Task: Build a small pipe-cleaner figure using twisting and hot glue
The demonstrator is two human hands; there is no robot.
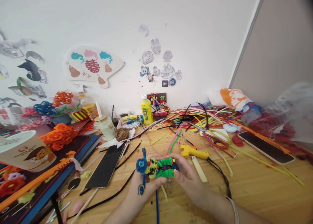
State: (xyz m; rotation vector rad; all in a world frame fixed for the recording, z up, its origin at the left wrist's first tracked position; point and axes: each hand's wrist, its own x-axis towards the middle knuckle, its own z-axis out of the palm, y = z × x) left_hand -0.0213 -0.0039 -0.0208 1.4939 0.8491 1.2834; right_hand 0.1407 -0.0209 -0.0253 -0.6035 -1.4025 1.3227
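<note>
A small pipe cleaner doll (164, 168) lies sideways between my hands, low in the middle of the head view. Its hat and side pieces are blue, its face yellow, its body green with some red. My left hand (148, 188) closes round the head end, thumb along the lower edge. My right hand (187, 176) grips the foot end with thumb and fingers. Part of the doll's back is hidden by my fingers. Below it a blue pipe cleaner (157, 206) runs down toward the table's near edge.
A yellow glue gun (195, 151) with a black cord lies right of my hands, beside a pale glue stick (199, 169). Phones (105, 167) lie on both sides. Behind are a yellow bottle (146, 110), a pipe cleaner heap (195, 118) and scissors (207, 131). A paper cup (25, 152) stands left.
</note>
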